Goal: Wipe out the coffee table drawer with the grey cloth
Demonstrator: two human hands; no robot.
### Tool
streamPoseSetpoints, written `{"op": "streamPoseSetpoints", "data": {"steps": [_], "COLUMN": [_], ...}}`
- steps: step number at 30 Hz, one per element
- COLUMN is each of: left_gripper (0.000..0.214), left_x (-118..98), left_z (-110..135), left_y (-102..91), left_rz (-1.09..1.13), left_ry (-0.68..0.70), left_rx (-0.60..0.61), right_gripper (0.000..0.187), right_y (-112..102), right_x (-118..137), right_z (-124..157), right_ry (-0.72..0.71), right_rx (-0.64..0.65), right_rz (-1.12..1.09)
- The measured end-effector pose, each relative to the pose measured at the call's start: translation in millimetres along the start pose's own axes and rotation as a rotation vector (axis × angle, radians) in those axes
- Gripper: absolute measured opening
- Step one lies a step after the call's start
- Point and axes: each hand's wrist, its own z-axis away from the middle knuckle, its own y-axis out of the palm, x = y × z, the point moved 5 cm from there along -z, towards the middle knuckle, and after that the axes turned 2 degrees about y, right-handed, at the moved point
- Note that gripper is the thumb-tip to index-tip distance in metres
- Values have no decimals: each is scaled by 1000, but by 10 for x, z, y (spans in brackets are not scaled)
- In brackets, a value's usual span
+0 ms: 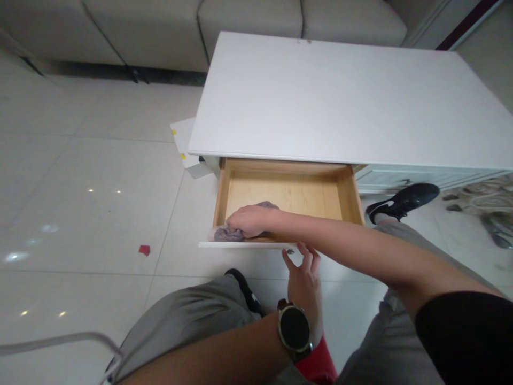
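A wooden drawer (320, 195) stands pulled out from under a white coffee table (340, 96). My right hand (250, 220) reaches across into its front left corner and presses down on a grey-purple cloth (226, 233), fingers curled over it. My left hand (304, 280), with a dark watch (294, 330) on the wrist, is at the drawer's white front panel (240, 245), its fingers pinched on the small handle (290, 251) under the panel's edge.
A grey sofa (160, 27) runs along the back. White paper sheets (184, 141) lie on the tiled floor by the table's left corner, and a small red scrap (144, 249) lies further left. My black shoe (404, 200) and knees frame the drawer.
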Motion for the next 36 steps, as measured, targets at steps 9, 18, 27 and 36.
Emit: {"op": "streamPoseSetpoints", "data": {"steps": [9, 18, 27, 36], "left_gripper": [52, 59, 62, 62], "left_x": [23, 12, 44, 20], "left_z": [24, 4, -7, 1], "left_y": [-71, -30, -64, -59], "left_rz": [-92, -182, -40, -152], "left_ry": [6, 56, 49, 33], "left_rx": [1, -11, 6, 63], "right_gripper": [29, 15, 43, 39], "right_y": [-1, 365, 51, 272], "right_x": [-4, -621, -855, -225], "right_z": [80, 1351, 1402, 351], "right_ry": [-32, 184, 213, -33], "right_rx": [17, 301, -248, 33], "right_rz": [-5, -91, -459, -315]}}
